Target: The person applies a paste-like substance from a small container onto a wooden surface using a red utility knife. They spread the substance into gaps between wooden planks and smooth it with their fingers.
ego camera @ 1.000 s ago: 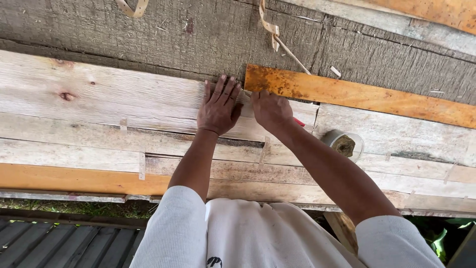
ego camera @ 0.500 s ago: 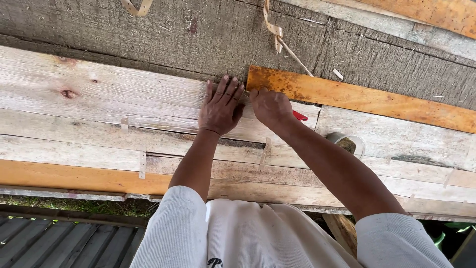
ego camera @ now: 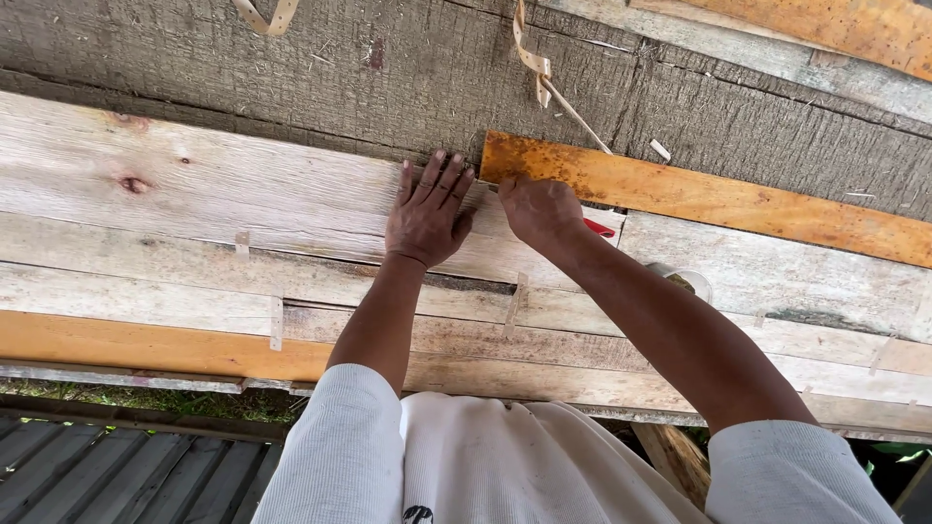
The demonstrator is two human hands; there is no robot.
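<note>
My left hand [ego camera: 427, 209] lies flat, fingers spread, on a pale weathered plank [ego camera: 223, 184]. Its fingertips reach the plank's far edge, just left of the end of a long orange-brown wooden strip [ego camera: 718, 199]. My right hand [ego camera: 539, 209] is closed into a fist right at that strip's left end. It grips a small red tool [ego camera: 599, 228], of which only a short red piece shows behind the fist. The two hands are almost touching.
Several pale boards lie side by side, with an orange board [ego camera: 146, 344] near me. A rough dark grey beam [ego camera: 388, 68] runs along the far side, with tan strapping [ego camera: 532, 63] on it. A small round container [ego camera: 682, 279] peeks out behind my right forearm. Dark slats [ego camera: 97, 475] lie below left.
Both hands stay at the end of the orange strip. My right forearm has shifted slightly and now covers more of the round container.
</note>
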